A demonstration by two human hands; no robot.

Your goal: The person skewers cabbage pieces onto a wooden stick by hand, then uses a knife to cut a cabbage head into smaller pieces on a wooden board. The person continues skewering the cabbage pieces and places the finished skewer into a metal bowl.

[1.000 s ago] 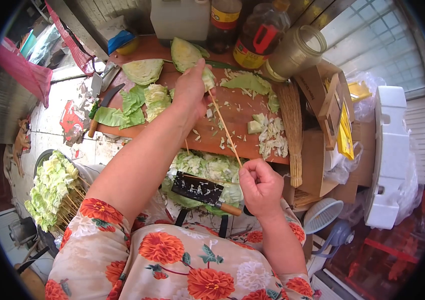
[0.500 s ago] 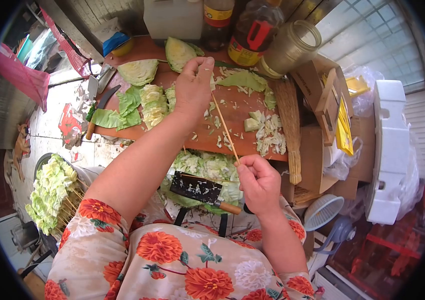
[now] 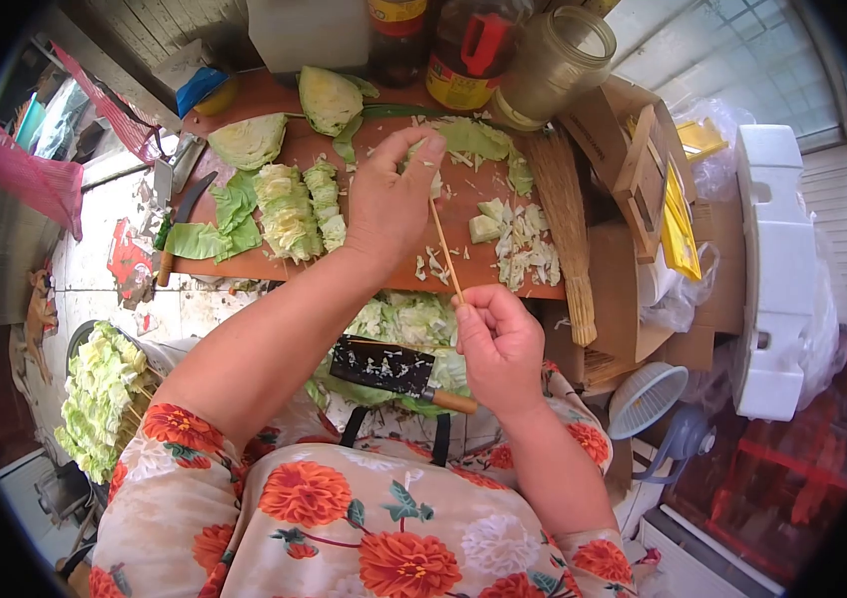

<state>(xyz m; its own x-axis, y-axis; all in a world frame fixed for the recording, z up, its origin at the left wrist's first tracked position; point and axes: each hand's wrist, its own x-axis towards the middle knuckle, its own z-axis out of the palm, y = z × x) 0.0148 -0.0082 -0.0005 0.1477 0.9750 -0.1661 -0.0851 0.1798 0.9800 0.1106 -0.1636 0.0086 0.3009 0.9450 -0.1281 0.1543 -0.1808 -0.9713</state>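
My right hand [image 3: 502, 344] is closed on the lower end of a thin wooden stick [image 3: 446, 249]. My left hand [image 3: 393, 194] is closed at the stick's upper end, over the red-brown board [image 3: 289, 93]; a small pale green bit shows by its fingers. Rolled cabbage strips [image 3: 287, 211] lie left of that hand, with flat green leaves [image 3: 229, 219] beside them. Cabbage wedges [image 3: 331, 100] rest at the board's back. Below my hands, a black cleaver [image 3: 381, 366] with a wooden handle lies over a heap of chopped cabbage [image 3: 393, 321].
A straw brush [image 3: 565, 229] lies at the board's right end. Bottles [image 3: 473, 50] and a glass jar [image 3: 555, 65] stand behind. Skewered cabbage [image 3: 104, 394] fills a container at left. Cardboard boxes [image 3: 608, 289], a foam box [image 3: 774, 279] and a fan [image 3: 648, 399] are at right.
The whole view has shifted, with the board and bottles now further left and up. Both hands still hold the stick, which stands slightly more upright, and my left hand's fingers are posed differently.
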